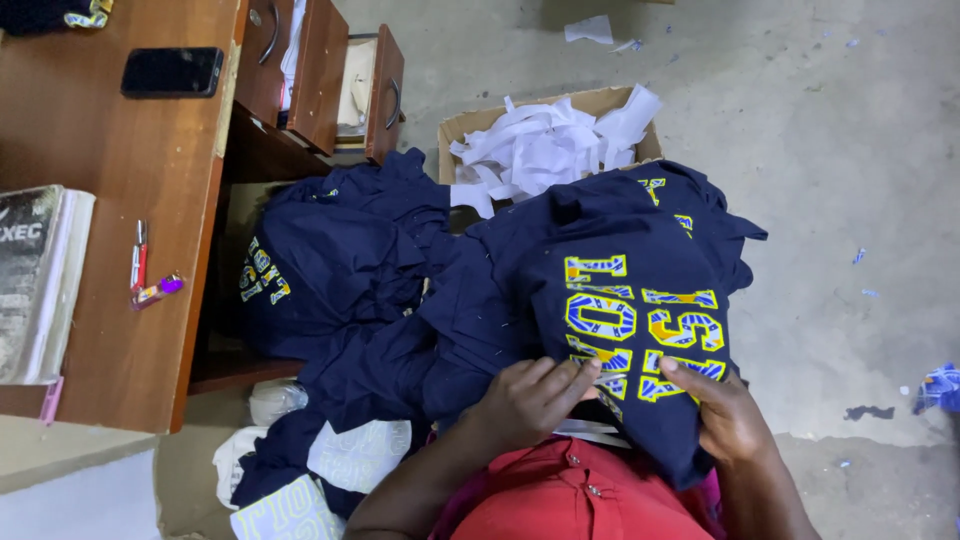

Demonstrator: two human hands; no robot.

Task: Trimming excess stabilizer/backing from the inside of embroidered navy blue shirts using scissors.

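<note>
**Navy shirt held on the lap beside a desk and a scrap box**

At the far left a thick book (38, 285) with a dark cover and pale page edges is laid on the brown wooden desk (130, 160). Beside it one red pen (139, 254) and one small purple-and-yellow lighter-like item (156, 291) are seen, and one black phone (172, 72) is placed face up nearer the top. Two desk drawers (325, 75) are pulled open, with pale papers inside.

Next, a heap of navy shirts (340, 260) is piled against the desk; yellow block lettering is shown on one fold at its left side. Below it, pale printed transfer sheets (355, 455) are spread on the floor.

Behind the heap one brown cardboard box (600, 103) is filled with white paper strips (550, 145).

At centre right, a navy shirt (625, 300) is draped over the lap, its long axis running from the box down towards the wearer. Its yellow-and-blue patterned lettering is turned sideways, in two columns, with the letter tops pointing left.

The left hand (530, 400) is closed over the shirt's lower edge, fingers curled onto the print. The right hand (725, 410) is pressed on the cloth at the lettering's lower right, fingers bent and gripping the fabric.

Small scraps are scattered on the grey concrete floor (850, 150) at the right.
</note>
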